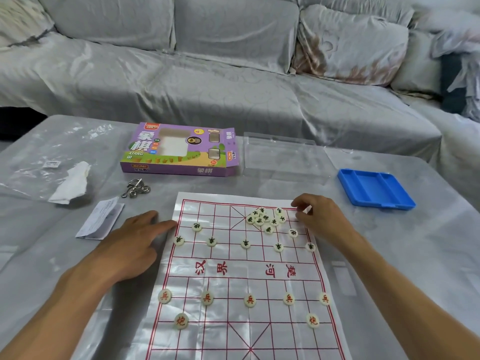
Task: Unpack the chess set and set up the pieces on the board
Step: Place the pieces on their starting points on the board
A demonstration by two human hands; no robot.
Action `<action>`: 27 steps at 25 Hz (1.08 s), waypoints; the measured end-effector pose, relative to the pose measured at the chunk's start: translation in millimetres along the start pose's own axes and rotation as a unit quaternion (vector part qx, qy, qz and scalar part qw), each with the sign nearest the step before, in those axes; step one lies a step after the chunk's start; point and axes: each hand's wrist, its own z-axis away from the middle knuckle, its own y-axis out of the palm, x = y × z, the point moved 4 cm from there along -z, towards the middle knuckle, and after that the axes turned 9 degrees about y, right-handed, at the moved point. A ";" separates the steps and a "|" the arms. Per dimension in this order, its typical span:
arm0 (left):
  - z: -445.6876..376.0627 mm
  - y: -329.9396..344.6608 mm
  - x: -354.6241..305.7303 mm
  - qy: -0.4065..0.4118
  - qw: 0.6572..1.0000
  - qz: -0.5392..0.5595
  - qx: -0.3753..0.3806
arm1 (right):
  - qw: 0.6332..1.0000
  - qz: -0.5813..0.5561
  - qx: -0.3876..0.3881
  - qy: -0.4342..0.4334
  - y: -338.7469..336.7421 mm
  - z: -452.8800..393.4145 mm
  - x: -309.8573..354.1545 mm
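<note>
The paper board with red lines lies flat on the table in front of me. Red soldiers and two red cannons stand on the near half. Black soldiers and two black cannons stand on the far half. Several loose black pieces are piled near the far right. My left hand lies flat, its fingertips touching the board's left edge. My right hand hovers at the far right corner, thumb and fingers curled in a pinch around a piece that is mostly hidden.
Behind the board lie the purple chess box, a clear plastic lid and a blue tray. To the left are a metal ring puzzle, a folded leaflet, a tissue and a plastic bag. A covered sofa stands beyond the table.
</note>
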 end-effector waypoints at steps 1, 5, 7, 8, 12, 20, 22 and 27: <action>-0.5 0.8 1.9 -0.001 1.000 0.000 -0.002 | 1.000 0.000 0.006 -0.001 1.5 -0.1 0.0; -3.7 3.8 4.2 0.002 1.000 -0.008 -0.011 | 0.997 0.027 0.014 -0.074 4.3 -1.2 10.5; -3.9 4.0 3.6 0.005 1.000 -0.010 -0.018 | 0.990 0.064 0.041 -0.120 6.4 -5.2 18.5; -3.7 4.0 3.7 0.006 1.000 -0.010 -0.020 | 0.986 0.081 0.060 -0.129 7.8 -7.3 20.3; -4.6 4.1 3.8 0.002 1.000 -0.007 -0.024 | 0.990 0.056 0.023 -0.127 2.4 -8.2 20.5; -5.5 6.8 2.1 0.001 1.000 -0.008 -0.020 | 0.989 0.052 -0.010 -0.137 15.5 6.9 17.1; -6.3 7.9 3.4 0.000 1.000 -0.006 -0.021 | 0.991 0.036 -0.026 -0.127 13.6 5.1 12.3; -7.3 10.1 5.0 0.006 1.000 -0.002 -0.026 | 0.988 0.060 0.029 -0.142 19.0 10.7 22.3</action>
